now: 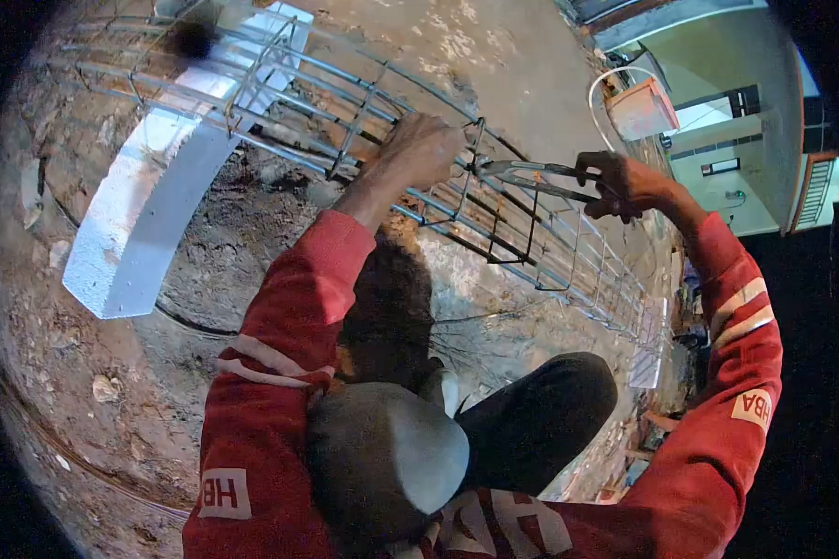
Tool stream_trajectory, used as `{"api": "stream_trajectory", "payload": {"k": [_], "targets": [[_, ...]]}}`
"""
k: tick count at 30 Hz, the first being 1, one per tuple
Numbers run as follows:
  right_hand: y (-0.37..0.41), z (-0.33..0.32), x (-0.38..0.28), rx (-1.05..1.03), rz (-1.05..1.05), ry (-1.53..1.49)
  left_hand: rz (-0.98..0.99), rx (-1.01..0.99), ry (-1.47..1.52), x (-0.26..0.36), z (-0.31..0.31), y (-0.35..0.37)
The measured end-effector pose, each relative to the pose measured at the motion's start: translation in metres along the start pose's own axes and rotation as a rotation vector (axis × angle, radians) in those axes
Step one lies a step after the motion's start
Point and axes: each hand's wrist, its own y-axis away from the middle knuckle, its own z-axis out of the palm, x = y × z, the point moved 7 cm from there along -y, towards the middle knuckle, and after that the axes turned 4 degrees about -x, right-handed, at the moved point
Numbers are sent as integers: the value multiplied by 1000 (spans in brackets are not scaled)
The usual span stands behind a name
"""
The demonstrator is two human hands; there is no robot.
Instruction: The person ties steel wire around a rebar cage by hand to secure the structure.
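Observation:
A long rebar cage, made of thin steel bars with square stirrups, runs from the upper left to the lower right. My left hand is closed at the cage's upper bars, its fingers partly hidden. In my right hand are the handles of pincers, held slightly apart. The pincers' jaws reach a stirrup joint just right of my left hand. Whether they grip tie wire there is too small to make out.
A long white block lies beneath the cage's left end, and another pale block is near its right end. An orange container with a curved pale hose stands beyond. My bent knees are close below the cage, over rough, dirty ground.

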Motion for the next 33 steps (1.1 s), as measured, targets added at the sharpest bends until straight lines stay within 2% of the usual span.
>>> {"api": "stream_trajectory", "payload": {"k": [1,2,3,5,6,7,9,10,12,14,15,17,18,19,20,21,22,23,24,26,27,28,29,30,31,32,33], "targets": [[5,3,-9,1,-44,-41,-21,-52,29,-5,4,1],[-1,8,-13,-26,-193,-35,-42,-105,55,-10,7,2],[-2,14,0,33,-259,-94,-23,-137,-44,-6,-6,-1],[-2,16,11,-66,-255,-112,-62,-90,-52,0,-6,-2],[-2,12,1,90,-416,72,-64,-101,-67,5,-7,0],[-1,14,3,105,-434,63,-84,-117,-49,5,-9,0],[13,3,-8,574,-283,772,-112,-137,-53,5,-11,0],[29,4,-21,829,-419,841,-84,-162,-22,3,-8,-2],[22,5,-11,860,-489,818,-54,-196,-6,-4,0,-9],[24,-2,-6,901,-560,801,-36,-166,326,-16,-4,-17],[10,-5,6,623,-472,525,-40,-168,303,-9,-14,-16],[-10,3,24,64,-305,-14,-110,46,114,-2,-51,-16],[-42,-1,51,111,-335,-13,-161,-49,75,6,-65,-17],[-35,9,51,25,-305,-294,-166,-48,49,14,-78,-18],[-25,29,51,-74,-270,-575,-193,-32,186,22,-88,-18],[-25,39,54,-68,-287,-577,-219,-14,327,26,-93,-20],[-30,49,56,-78,-392,-755,-224,-17,311,22,-92,-24],[-35,60,59,-91,-492,-935,-147,-27,145,25,-92,-33],[-45,77,65,-94,-499,-944,-66,-41,-17,30,-89,-40],[-65,103,83,32,-442,-1184,-80,-108,-81,35,-85,-55],[-61,119,79,40,-447,-1187,-99,-162,-136,38,-82,-64],[-52,130,68,73,-554,-1443,-89,-157,-142,51,-87,-74],[-43,140,62,112,-657,-1698,-272,-302,67,58,-83,-80],[-40,148,62,168,-700,-1781,-446,-448,273,66,-72,-81],[-36,150,60,232,-745,-1864,-420,-446,269,78,-68,-89],[-25,151,55,330,-635,-2096,-299,-392,439,96,-60,-95],[-22,152,57,252,-800,-2056,-176,-342,608,113,-50,-99]]}}
